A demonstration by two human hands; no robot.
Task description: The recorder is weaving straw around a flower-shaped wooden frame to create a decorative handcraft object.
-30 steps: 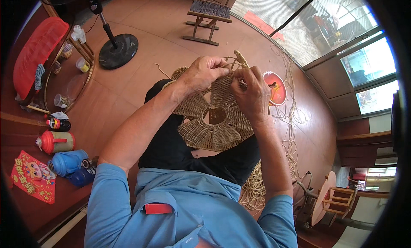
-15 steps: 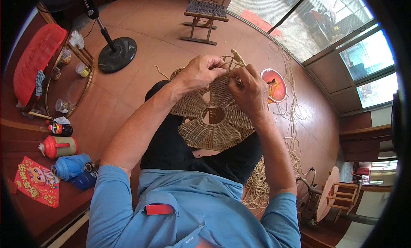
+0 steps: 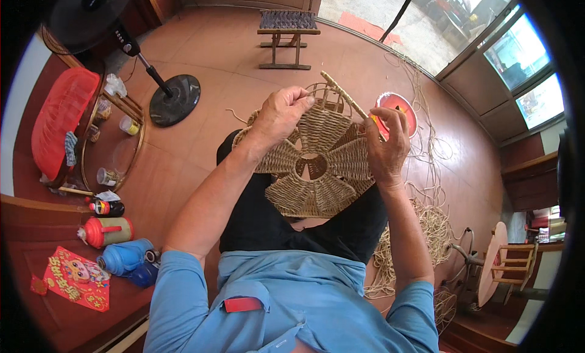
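A flower-patterned woven basket rests on my lap, its petals spread around a round hole in the middle. Thin bare rods form an arch at its far edge. My left hand is closed, thumb and finger pinching the rim beside that arch. Slanting across the far right side is a wound length of straw-coloured cord. Its lower end is in my right hand, whose fingers are curled around it. Part of the basket's left edge is hidden behind my left hand and forearm.
A pink-red basin stands beyond my right hand. Loose cord lies heaped on the floor at the right. A woven-top stool is ahead, a black fan base at the left. Flasks stand at the lower left.
My right hand has moved right, away from the left hand, drawing the wound cord out at a slant. The left hand still pinches the rim. The whole view has shifted slightly.
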